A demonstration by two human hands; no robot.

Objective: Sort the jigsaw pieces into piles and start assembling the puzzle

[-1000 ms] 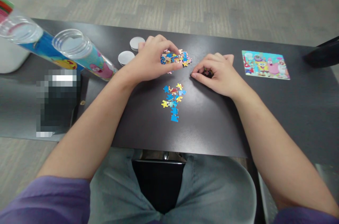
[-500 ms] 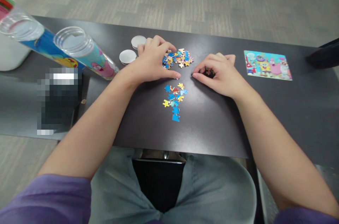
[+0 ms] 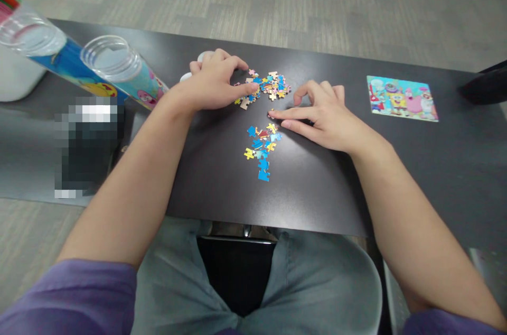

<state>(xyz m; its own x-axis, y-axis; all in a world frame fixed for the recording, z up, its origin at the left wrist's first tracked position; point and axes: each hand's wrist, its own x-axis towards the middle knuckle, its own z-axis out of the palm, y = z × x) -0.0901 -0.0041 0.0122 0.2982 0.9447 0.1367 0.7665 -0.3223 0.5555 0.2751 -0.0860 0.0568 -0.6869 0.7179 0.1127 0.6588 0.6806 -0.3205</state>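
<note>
My left hand (image 3: 217,80) is spread over the left side of a loose pile of jigsaw pieces (image 3: 273,84), thumb and index finger apart at its edge. Under the pointing index finger of my right hand (image 3: 325,117) lies a single small jigsaw piece (image 3: 271,112), pressed by the fingertip and partly covered. The thumb of that hand stays apart from the piece. Closer to me, a smaller group of blue, yellow and red jigsaw pieces (image 3: 260,145) trails toward the table's front edge. Some of these overlap, and I cannot tell whether any are joined.
At the right lies a colourful cartoon picture card (image 3: 402,98). Two clear-topped printed tubes (image 3: 113,63) lean in from the left. White discs (image 3: 186,76) show partly behind my left hand. A blurred-out dark object (image 3: 89,147) sits at the left, a black object (image 3: 485,84) far right.
My left hand has shifted left and up, uncovering more of the pile. My right index finger has stretched out leftward from a pinch onto a small jigsaw piece above the smaller group.
</note>
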